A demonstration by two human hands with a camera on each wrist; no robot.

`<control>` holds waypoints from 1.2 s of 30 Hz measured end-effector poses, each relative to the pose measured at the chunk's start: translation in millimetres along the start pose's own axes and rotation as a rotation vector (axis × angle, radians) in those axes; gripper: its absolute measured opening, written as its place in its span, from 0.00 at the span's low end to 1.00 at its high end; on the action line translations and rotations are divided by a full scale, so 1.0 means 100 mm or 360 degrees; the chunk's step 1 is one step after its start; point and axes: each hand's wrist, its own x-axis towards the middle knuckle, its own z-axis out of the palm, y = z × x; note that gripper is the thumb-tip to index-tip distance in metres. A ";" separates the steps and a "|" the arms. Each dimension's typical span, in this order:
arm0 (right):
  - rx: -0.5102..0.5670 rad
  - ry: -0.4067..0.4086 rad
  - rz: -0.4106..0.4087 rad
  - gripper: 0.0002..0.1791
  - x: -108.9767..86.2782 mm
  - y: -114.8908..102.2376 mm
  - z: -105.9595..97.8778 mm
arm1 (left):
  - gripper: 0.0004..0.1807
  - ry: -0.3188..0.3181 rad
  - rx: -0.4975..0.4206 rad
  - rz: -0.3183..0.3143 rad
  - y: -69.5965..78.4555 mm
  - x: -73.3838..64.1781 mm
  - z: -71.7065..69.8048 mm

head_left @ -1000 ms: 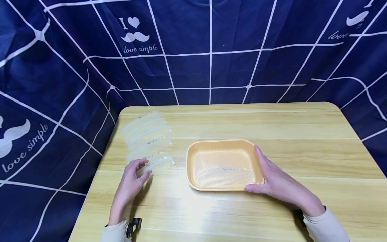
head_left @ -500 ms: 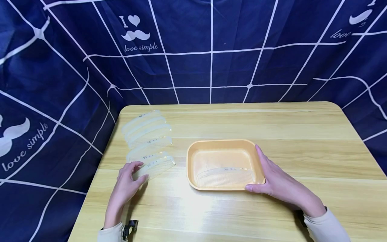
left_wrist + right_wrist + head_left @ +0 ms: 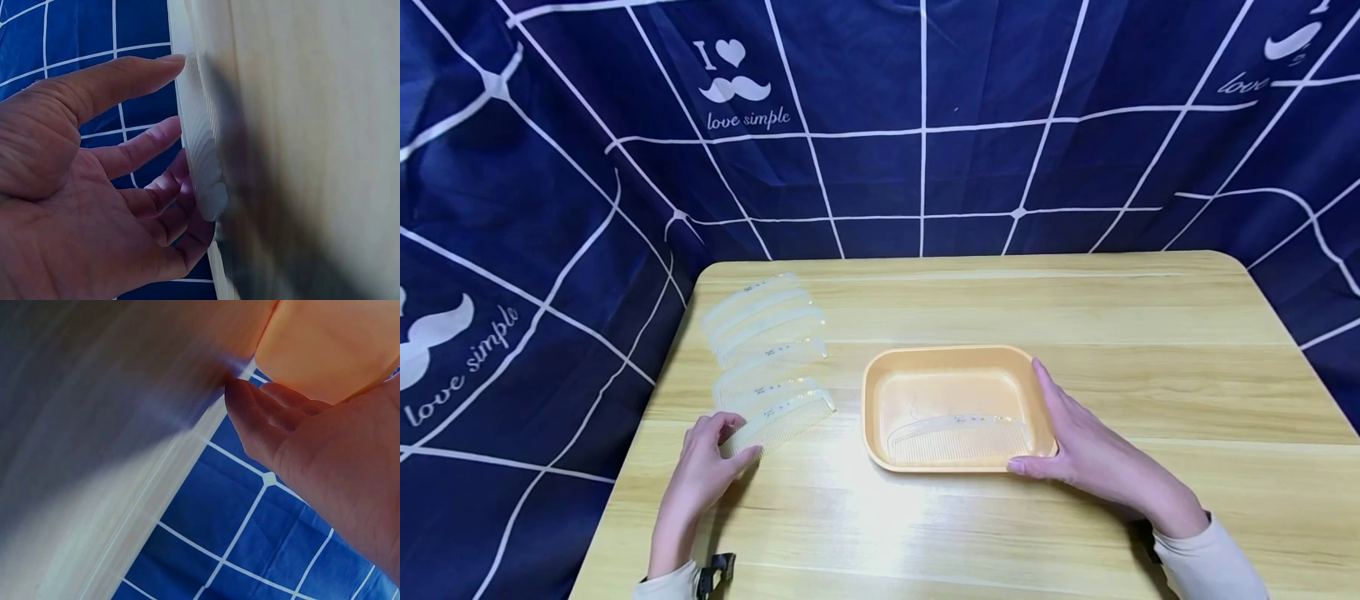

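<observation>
My left hand (image 3: 698, 467) is at the near left end of a clear plastic comb (image 3: 793, 419). In the left wrist view the thumb (image 3: 134, 84) and fingers reach the edges of the stacked-looking clear combs (image 3: 200, 134), with a wide gap between thumb and fingers. The comb lies flat on the table, part of its left end hidden by the hand. My right hand (image 3: 1093, 450) holds the right end of a light orange plastic box (image 3: 951, 392), thumb on the near rim, fingers along the right side. One clear comb (image 3: 958, 442) lies inside the box.
Several more clear combs (image 3: 763, 321) overlap in a fanned row at the table's back left. The wooden table (image 3: 1157, 350) has rounded far corners. A dark blue cloth (image 3: 865, 175) with white lines hangs behind and at both sides.
My left hand has moved left and toward me along the nearest comb, uncovering more of it. That comb, the box and my right hand stay in place.
</observation>
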 end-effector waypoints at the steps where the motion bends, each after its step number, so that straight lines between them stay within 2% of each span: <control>1: 0.0000 0.0001 0.0000 0.75 0.00 0.00 0.00 | 0.24 -0.0005 0.0001 -0.0007 0.00 -0.01 0.00; 5: 0.0004 0.0006 0.0000 0.75 0.00 -0.01 0.00 | 0.25 -0.0020 0.0005 -0.0017 -0.02 -0.01 0.00; 13: -0.0010 -0.0005 -0.0018 0.75 0.00 0.00 0.00 | 0.18 -0.0033 -0.0070 -0.0006 -0.06 0.00 0.00; 16: -0.0008 0.0004 -0.0020 0.75 0.00 0.00 0.00 | 0.15 -0.0045 -0.0182 -0.0001 -0.08 -0.01 0.01; 21: -0.0002 0.0003 -0.0019 0.75 -0.01 0.00 0.00 | 0.12 -0.0037 -0.0452 0.0036 -0.10 -0.01 0.03; 28: -0.0006 0.0007 -0.0020 0.75 0.00 0.01 0.01 | 0.15 0.0061 -0.0623 0.0097 -0.10 -0.02 0.03; 30: -0.0012 0.0012 -0.0023 0.76 0.00 0.01 0.01 | 0.15 0.0101 -0.0627 0.0098 -0.08 -0.02 0.03; 36: -0.0017 0.0011 -0.0025 0.76 0.00 0.00 0.01 | 0.14 0.0192 -0.0512 0.0120 -0.04 -0.01 0.05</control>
